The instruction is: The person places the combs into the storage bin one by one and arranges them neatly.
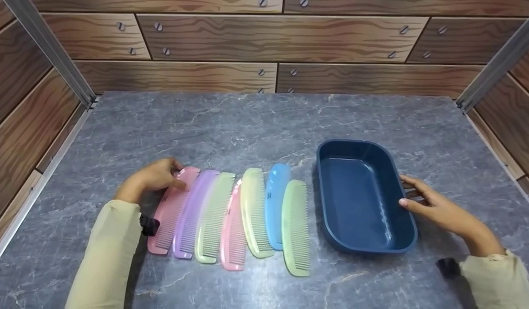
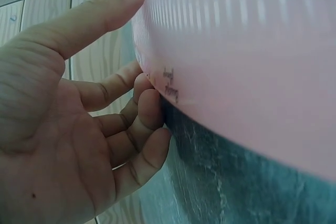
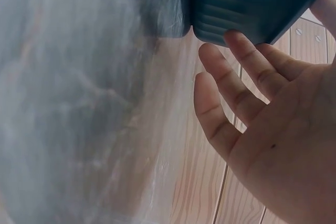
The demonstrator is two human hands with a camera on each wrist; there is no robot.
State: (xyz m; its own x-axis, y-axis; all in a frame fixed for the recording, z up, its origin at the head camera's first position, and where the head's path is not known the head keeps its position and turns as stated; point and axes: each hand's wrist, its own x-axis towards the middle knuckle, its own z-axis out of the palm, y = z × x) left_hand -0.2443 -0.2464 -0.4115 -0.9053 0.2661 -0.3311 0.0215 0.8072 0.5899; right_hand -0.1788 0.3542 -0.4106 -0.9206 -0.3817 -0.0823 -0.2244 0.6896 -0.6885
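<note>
A row of several combs lies on the table, teeth facing right. At its left end my left hand (image 1: 155,175) pinches the upper part of a pink comb (image 1: 160,234), thumb over the teeth and fingers along the curved back. Beside it lie a purple comb (image 1: 185,231), a light green comb (image 1: 206,240), another pink comb (image 1: 228,244), a pale yellow comb (image 1: 253,219), a blue comb (image 1: 273,210) and a second green comb (image 1: 292,231). On the right, my right hand (image 1: 442,211) grips the side of an empty dark blue plastic tub (image 1: 363,193), thumb on the rim, fingers outside.
The grey marbled table (image 1: 230,120) stretches behind the combs and the tub. Wood-patterned panels (image 1: 281,38) stand at the back and both sides, with metal posts (image 1: 58,51) at the back corners.
</note>
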